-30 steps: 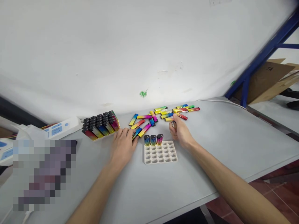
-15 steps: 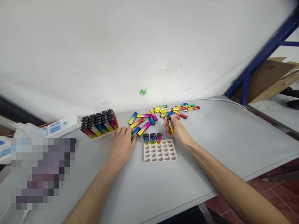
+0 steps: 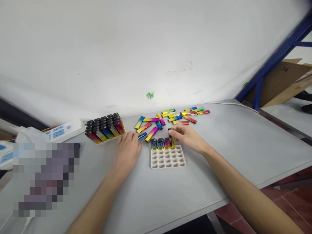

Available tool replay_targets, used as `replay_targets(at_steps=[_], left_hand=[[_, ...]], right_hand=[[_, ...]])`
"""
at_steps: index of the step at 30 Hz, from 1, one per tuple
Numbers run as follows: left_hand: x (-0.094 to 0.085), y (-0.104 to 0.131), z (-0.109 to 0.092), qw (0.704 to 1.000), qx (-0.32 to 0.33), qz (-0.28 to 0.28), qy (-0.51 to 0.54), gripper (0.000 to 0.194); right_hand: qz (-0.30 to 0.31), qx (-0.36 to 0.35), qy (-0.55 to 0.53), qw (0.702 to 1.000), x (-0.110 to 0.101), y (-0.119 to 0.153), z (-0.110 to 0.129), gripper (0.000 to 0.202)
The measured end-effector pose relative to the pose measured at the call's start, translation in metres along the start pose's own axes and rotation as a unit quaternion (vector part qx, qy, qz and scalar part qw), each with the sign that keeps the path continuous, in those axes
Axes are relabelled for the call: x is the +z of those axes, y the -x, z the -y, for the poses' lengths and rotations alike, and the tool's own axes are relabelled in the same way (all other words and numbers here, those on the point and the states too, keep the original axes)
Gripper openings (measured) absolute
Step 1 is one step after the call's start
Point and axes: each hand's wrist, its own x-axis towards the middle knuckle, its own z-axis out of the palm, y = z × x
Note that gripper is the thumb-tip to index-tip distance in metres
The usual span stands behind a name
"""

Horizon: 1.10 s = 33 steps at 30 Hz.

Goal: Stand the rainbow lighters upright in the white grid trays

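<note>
My right hand (image 3: 189,137) pinches the top of an upright lighter (image 3: 172,143) with a yellow lower body. Its bottom end is at the back row of a pale tray (image 3: 168,167) with rows of oval holes. Three lighters (image 3: 160,144), two blue and one pink, stand to its left in that same row. On the table left of the tray, my left hand (image 3: 128,149) has its fingers curled over a blue lighter (image 3: 142,136), of which one end sticks out. Beyond both hands, several shiny multicoloured lighters (image 3: 151,134) lie scattered.
A second block of upright lighters (image 3: 106,130) fills a tray at left. Farther left are a white power strip (image 3: 65,130) and a pixelated dark object (image 3: 46,178). A white wall (image 3: 122,65) backs the grey table (image 3: 219,130). Cardboard boxes (image 3: 280,81) sit beyond a blue frame at right.
My right hand has brought its lighter left from the pile to the tray's back row, turning it upright. My left hand has barely moved, and less of its blue lighter shows.
</note>
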Motion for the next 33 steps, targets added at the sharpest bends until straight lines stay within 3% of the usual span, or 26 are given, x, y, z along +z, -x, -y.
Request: replay_targets(at_steps=[6, 12, 19, 28, 30, 33], left_hand=[[0.000, 0.001, 0.002, 1.000, -0.007, -0.005, 0.012, 0.038], [-0.004, 0.000, -0.003, 0.995, -0.024, -0.044, 0.084, 0.036], [-0.004, 0.001, -0.010, 0.955, -0.045, -0.056, 0.287, 0.033], [-0.002, 0.001, -0.016, 0.930, -0.043, -0.052, 0.361, 0.029], [-0.004, 0.000, -0.018, 0.924, -0.050, -0.045, 0.377, 0.029], [-0.005, 0.000, -0.019, 0.919, -0.048, -0.039, 0.390, 0.029]], right_hand=[[0.024, -0.066, 0.068, 0.995, -0.003, 0.002, -0.002, 0.016], [0.064, -0.071, 0.095, 0.991, -0.014, 0.009, 0.002, 0.021], [0.088, -0.079, 0.060, 0.991, -0.014, 0.012, 0.000, 0.025], [0.162, -0.072, 0.068, 0.982, -0.030, 0.014, 0.005, 0.024], [0.135, -0.062, 0.019, 0.989, -0.032, 0.012, 0.004, 0.024], [0.000, -0.066, 0.000, 0.998, -0.024, 0.003, -0.004, 0.030]])
